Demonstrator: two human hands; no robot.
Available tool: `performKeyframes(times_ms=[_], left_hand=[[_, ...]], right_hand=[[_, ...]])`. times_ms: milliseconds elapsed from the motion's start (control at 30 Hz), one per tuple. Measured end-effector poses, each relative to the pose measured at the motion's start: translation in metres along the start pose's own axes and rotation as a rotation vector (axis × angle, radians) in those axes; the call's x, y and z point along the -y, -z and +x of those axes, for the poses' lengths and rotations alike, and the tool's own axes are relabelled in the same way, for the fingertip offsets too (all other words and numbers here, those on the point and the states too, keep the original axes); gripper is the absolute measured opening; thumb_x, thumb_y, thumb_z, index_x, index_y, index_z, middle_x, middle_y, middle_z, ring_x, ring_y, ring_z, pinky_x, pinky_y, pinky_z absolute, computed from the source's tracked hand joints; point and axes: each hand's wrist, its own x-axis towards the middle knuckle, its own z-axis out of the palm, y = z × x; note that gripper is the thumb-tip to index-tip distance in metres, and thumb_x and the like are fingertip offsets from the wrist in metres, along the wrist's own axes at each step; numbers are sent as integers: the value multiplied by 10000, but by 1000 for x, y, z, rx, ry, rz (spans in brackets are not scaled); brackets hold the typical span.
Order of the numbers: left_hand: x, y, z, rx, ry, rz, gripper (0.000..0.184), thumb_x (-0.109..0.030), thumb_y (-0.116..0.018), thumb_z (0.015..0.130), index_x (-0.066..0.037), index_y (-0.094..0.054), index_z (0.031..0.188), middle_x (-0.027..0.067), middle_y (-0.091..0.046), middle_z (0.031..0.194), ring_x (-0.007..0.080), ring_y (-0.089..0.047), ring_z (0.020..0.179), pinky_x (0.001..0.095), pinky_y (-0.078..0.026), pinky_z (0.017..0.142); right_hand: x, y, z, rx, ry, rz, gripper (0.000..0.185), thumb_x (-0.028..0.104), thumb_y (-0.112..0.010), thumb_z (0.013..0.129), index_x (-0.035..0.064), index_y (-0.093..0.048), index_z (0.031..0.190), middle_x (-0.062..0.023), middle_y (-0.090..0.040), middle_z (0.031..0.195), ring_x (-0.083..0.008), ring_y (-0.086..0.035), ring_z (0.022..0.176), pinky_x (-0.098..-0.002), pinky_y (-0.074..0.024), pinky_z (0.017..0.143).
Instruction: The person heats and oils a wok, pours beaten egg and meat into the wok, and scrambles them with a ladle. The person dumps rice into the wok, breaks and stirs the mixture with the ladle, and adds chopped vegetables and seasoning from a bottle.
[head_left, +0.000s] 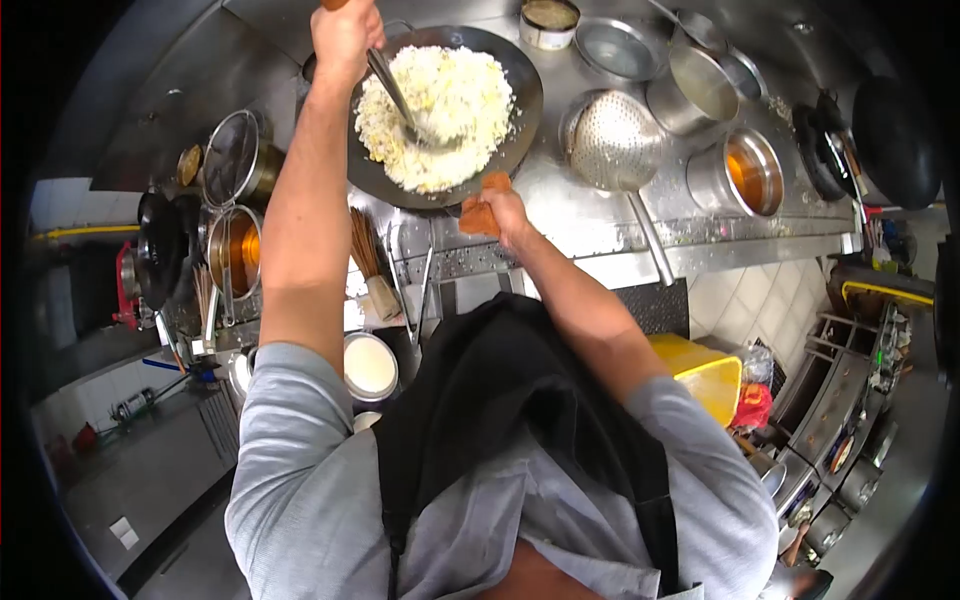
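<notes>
A dark wok (527, 95) holds a broad heap of fried rice (440, 100) with yellow bits. My left hand (345, 42) is closed around the handle of a metal ladle (392, 88); a wooden end shows above the fist. The ladle slants down into the rice, which partly covers its head. At the wok's near edge, my right hand (508, 212) is closed on a folded orange-brown cloth (482, 216), with the cloth against the rim. Whatever part of the wok lies under the cloth is hidden.
Right of the wok lie a perforated strainer (615, 140), a metal pot (692, 90) and a pot with orange liquid (735, 172). More pots (235, 250) stand left. A bamboo brush (372, 265) and a white-filled container (370, 365) are nearer me; a yellow bin (700, 370) stands lower right.
</notes>
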Motion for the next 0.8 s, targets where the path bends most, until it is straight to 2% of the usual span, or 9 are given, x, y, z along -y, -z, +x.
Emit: performKeyframes(times_ms=[133, 200, 333, 467, 500, 600, 667, 700, 800], left_hand=[[-16, -14, -26, 74, -403, -123, 331, -209, -693, 940, -159, -448, 724, -55, -361, 489, 88, -325, 353, 273, -260, 348], [88, 14, -12, -82, -318, -13, 321, -183, -684, 944, -159, -444, 733, -51, -356, 486, 92, -326, 348, 272, -257, 346], [13, -1, 11, -20, 40, -30, 334, -185, -701, 932, -169, -445, 718, -59, -354, 482, 90, -314, 346, 283, -277, 341], [-25, -31, -35, 214, -323, -210, 361, -157, -684, 941, -172, -444, 672, -60, -398, 490, 78, -367, 367, 274, -286, 345], [-3, -39, -48, 146, -500, -108, 374, -158, -686, 940, -163, -441, 657, -58, -419, 501, 74, -389, 378, 262, -290, 348], [73, -4, -32, 5, -570, 435, 405, -169, -703, 905, -109, -479, 573, -20, -521, 539, 94, -478, 428, 263, -361, 418], [43, -12, -11, 46, -131, 229, 393, -182, -683, 921, -101, -494, 586, -8, -509, 526, 102, -477, 426, 282, -367, 417], [45, -12, 12, 15, -121, 74, 378, -148, -682, 943, -159, -447, 647, -56, -427, 506, 68, -389, 383, 260, -280, 349], [-21, -45, -23, -6, -225, -108, 369, -147, -691, 941, -160, -464, 650, -59, -430, 508, 64, -385, 379, 257, -261, 358]], right_hand=[[7, -2, 5, 39, 17, -7, 240, 42, -534, 826, -64, -597, 1032, -186, -678, 914, -316, -697, 806, -434, -607, 730], [7, -3, 1, 7, 6, -5, 232, 42, -530, 820, -78, -601, 1005, -188, -680, 900, -314, -696, 799, -432, -609, 717], [3, -4, -1, -11, 0, -12, 226, 49, -531, 818, -87, -604, 982, -193, -683, 892, -313, -696, 807, -434, -607, 720], [11, -6, 3, -3, -20, 15, 274, 7, -520, 822, -61, -524, 1088, -198, -664, 894, -321, -690, 780, -460, -603, 681], [11, -6, 4, -14, -26, 15, 284, 6, -521, 820, -59, -519, 1096, -198, -664, 894, -321, -690, 780, -464, -602, 680], [13, -7, 9, -17, -31, -2, 278, 22, -527, 817, -71, -543, 1078, -198, -673, 904, -320, -692, 795, -461, -603, 700], [9, -4, 3, 2, -37, -30, 257, 56, -535, 821, -103, -613, 1007, -199, -692, 926, -317, -697, 826, -444, -604, 744], [8, -6, 1, -7, -23, -22, 256, 57, -537, 821, -100, -614, 1007, -199, -693, 928, -317, -698, 826, -442, -604, 745], [7, -6, 6, -22, 23, -1, 251, 59, -541, 822, -92, -618, 1007, -200, -695, 935, -318, -698, 824, -437, -603, 746]])
